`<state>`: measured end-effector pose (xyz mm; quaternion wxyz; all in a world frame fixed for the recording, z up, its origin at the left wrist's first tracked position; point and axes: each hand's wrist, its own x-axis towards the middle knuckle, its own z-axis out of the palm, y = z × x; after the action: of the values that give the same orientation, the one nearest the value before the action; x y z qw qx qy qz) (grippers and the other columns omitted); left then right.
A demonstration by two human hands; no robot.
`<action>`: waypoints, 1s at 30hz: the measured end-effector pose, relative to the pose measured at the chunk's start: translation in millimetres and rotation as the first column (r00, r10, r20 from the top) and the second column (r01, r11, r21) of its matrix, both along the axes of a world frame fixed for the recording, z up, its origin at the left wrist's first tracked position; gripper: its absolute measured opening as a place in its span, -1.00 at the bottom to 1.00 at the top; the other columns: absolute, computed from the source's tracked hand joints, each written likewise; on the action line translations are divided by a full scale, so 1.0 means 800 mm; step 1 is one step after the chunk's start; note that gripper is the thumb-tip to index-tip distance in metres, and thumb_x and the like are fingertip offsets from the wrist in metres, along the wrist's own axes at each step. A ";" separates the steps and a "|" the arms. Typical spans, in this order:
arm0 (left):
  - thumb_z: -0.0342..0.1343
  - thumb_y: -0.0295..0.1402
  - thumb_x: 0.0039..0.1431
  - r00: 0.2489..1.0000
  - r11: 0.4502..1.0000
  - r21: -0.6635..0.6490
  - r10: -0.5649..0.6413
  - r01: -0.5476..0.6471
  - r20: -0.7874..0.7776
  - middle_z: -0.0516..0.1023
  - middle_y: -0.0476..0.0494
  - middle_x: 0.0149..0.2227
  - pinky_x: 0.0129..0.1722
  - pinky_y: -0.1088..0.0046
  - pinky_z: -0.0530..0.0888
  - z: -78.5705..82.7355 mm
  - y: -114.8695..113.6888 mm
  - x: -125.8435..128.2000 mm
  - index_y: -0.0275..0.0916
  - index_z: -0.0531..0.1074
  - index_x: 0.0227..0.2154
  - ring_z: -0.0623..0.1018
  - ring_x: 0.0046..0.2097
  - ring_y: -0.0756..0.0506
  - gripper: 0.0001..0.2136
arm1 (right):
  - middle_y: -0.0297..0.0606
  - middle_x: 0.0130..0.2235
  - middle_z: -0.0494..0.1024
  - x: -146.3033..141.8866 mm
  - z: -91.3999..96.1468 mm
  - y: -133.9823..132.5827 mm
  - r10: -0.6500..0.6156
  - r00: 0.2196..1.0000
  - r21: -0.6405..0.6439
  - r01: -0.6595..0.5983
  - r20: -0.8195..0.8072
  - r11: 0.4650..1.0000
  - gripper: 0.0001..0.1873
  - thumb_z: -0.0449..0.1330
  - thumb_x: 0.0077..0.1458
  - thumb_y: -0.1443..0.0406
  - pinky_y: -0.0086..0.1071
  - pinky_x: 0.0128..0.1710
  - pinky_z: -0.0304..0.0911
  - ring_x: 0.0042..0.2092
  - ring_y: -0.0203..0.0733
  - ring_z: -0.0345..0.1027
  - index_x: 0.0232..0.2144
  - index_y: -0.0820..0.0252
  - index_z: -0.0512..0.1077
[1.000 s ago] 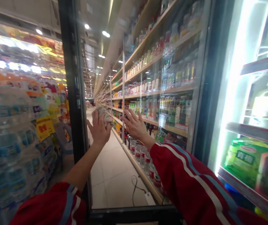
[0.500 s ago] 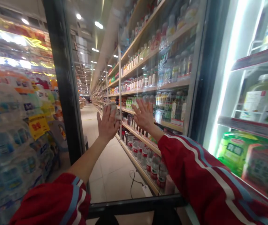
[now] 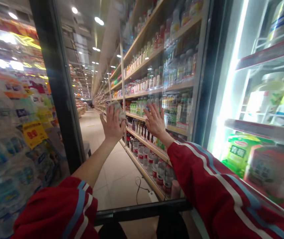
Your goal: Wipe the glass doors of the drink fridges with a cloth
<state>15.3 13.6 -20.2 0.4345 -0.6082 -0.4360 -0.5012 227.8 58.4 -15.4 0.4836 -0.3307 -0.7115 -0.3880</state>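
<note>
My left hand (image 3: pixel 112 124) is raised against the open glass door (image 3: pixel 122 159) of a cooler, pressing a crumpled grey-white cloth (image 3: pixel 119 110) to the pane. Its fingers are closed around the cloth. Just to its right, my right hand (image 3: pixel 154 121) lies flat on the same glass with fingers spread, holding nothing. Both arms wear red sleeves with white and blue stripes. The door's dark frame (image 3: pixel 54 86) stands at the left and its bottom rail (image 3: pixel 142 210) runs below my arms.
Through the glass I see a long shop aisle with drink shelves (image 3: pixel 156 89) on the right and packs of bottled water (image 3: pixel 10 146) on the left. The lit cooler interior (image 3: pixel 263 126) with green packets and cartons is at the right. A cable (image 3: pixel 142 191) lies on the tiled floor.
Both hands have slid to the right and slightly up on the glass, the cloth moving with my left hand. The view has swung left, so the door frame sits further left.
</note>
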 end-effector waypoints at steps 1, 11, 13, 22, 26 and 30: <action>-0.08 -0.19 0.20 1.000 1.000 0.003 -0.002 0.002 0.023 0.01 -0.32 0.29 0.27 0.06 -0.26 0.001 0.000 -0.001 -0.26 0.14 0.16 -0.02 0.32 -0.20 -0.51 | -0.21 0.30 0.04 0.000 0.000 0.001 0.002 1.000 0.006 -0.002 -0.001 1.000 -0.50 -0.02 0.15 0.31 0.06 0.27 -0.36 0.34 -0.07 -0.28 0.16 0.08 0.18; -0.13 -0.23 0.24 0.976 0.997 -0.058 -0.059 0.047 -0.209 0.13 -0.30 0.25 0.27 0.06 -0.20 -0.030 0.010 0.050 -0.26 0.14 0.16 0.03 0.31 -0.18 -0.55 | -0.16 0.28 0.07 0.000 -0.004 0.003 0.023 1.000 0.050 -0.022 -0.010 0.998 -0.50 -0.05 0.16 0.30 0.08 0.26 -0.31 0.34 -0.04 -0.27 0.17 0.12 0.17; -0.15 -0.24 0.25 0.967 0.996 -0.078 -0.066 0.048 -0.245 0.15 -0.31 0.25 0.27 0.07 -0.19 -0.024 0.013 0.057 -0.29 0.08 0.19 0.04 0.31 -0.17 -0.52 | -0.14 0.28 0.07 -0.008 -0.004 -0.003 0.070 0.998 0.045 -0.070 0.006 0.997 -0.50 -0.07 0.16 0.30 0.07 0.27 -0.34 0.34 -0.05 -0.28 0.16 0.17 0.19; -0.09 -0.09 0.18 0.925 0.989 -0.098 -0.139 0.111 -0.353 0.03 -0.42 0.28 0.26 0.11 -0.03 -0.010 0.005 0.011 -0.43 -0.16 0.26 -0.06 0.33 -0.20 -0.29 | -0.16 0.22 0.22 -0.055 -0.008 -0.021 0.209 0.972 -0.024 -0.208 0.103 0.978 -0.51 -0.12 0.19 0.27 -0.09 0.27 -0.22 0.29 -0.16 -0.08 0.15 0.20 0.21; -0.11 -0.18 0.23 0.947 0.994 -0.070 -0.103 0.086 -0.304 0.05 -0.34 0.28 0.27 0.13 -0.05 -0.016 0.000 -0.017 -0.32 -0.12 0.26 -0.04 0.33 -0.15 -0.39 | -0.18 0.22 0.23 -0.060 -0.011 -0.024 0.145 0.984 0.009 -0.147 0.106 0.989 -0.56 -0.03 0.18 0.23 0.01 0.27 -0.33 0.29 -0.10 -0.09 0.10 0.12 0.28; -0.12 -0.27 0.25 0.964 1.000 -0.005 -0.006 0.005 -0.267 0.11 -0.26 0.26 0.28 0.19 -0.11 -0.020 0.009 -0.018 -0.26 0.00 0.23 -0.03 0.32 -0.12 -0.49 | -0.16 0.20 0.26 -0.049 -0.020 -0.021 0.099 0.989 0.088 -0.109 0.111 0.990 -0.61 0.01 0.16 0.25 0.02 0.26 -0.31 0.29 -0.10 -0.08 0.04 0.11 0.33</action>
<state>1.1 20.4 -36.2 0.4864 -0.6725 -0.3730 -0.4148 188.5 41.6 -31.0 0.4799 -0.2487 -0.7335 -0.4122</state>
